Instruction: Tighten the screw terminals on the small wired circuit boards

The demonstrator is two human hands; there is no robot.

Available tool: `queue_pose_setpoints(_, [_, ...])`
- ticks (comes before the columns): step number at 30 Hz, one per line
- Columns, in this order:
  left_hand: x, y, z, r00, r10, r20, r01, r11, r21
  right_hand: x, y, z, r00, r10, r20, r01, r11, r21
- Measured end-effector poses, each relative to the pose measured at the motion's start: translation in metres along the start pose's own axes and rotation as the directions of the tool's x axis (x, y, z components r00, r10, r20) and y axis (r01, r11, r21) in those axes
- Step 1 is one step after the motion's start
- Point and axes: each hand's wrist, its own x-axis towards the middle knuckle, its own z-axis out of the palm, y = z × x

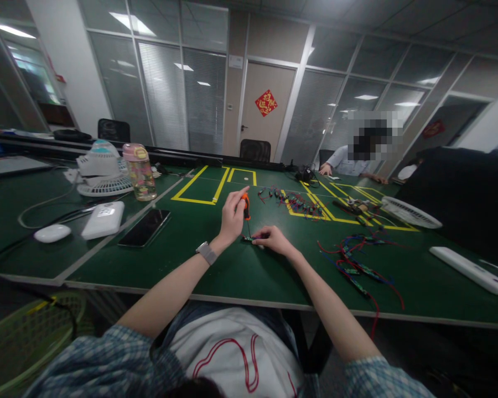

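My left hand (232, 216) has its fingers closed on the orange-handled screwdriver (246, 211), tip down on the small board (249, 239) my right hand (274, 239) pins to the worktop (240, 271); I reckon it's mid-job, with wired boards (357, 271) waiting alongside.

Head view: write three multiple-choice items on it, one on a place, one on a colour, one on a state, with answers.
1. Where does the phone lie?
A. left of both hands
B. right of both hands
C. in a basket

2. What colour is the screwdriver handle?
A. blue
B. orange
C. white

3. How is the screwdriver held?
A. flat on the table
B. upright, tip down
C. tip up

Answers: 1 A, it lies beside the white power bank. 2 B, orange shows in the left hand. 3 B, its tip meets the small board under the right hand.
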Motion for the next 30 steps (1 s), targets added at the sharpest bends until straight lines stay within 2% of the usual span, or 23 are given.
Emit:
queue_pose_setpoints(5, [0.0015, -0.0023, -0.0001, 1.0, -0.021, 0.006, 0.021, 1.0, -0.021, 0.0002, 0.0017, 0.0003, 1.0, 0.005, -0.008, -0.005, 1.0, -0.005])
queue_pose_setpoints(11, [0.0004, 0.001, -0.0014, 0.998, 0.015, -0.055, -0.01, 0.996, 0.088, -0.0005, 0.0, 0.0002, 1.0, 0.016, 0.007, -0.016, 1.0, 0.018])
queue_pose_setpoints(20, [-0.0011, -0.0057, 0.0031, 0.999, -0.05, 0.009, 0.051, 0.996, -0.072, -0.0006, -0.0022, -0.0008, 1.0, 0.022, 0.002, -0.022, 1.0, 0.001])
queue_pose_setpoints(25, [-0.001, -0.0017, 0.0024, 0.999, 0.007, -0.036, -0.006, 1.0, 0.031, 0.0003, 0.0017, 0.0002, 1.0, 0.003, -0.012, -0.003, 1.0, -0.02])
queue_pose_setpoints(30, [-0.0005, 0.0021, -0.0006, 1.0, 0.0, -0.016, 0.001, 0.999, 0.05, 0.0005, 0.0015, -0.0001, 1.0, 0.005, -0.006, -0.005, 1.0, -0.024])
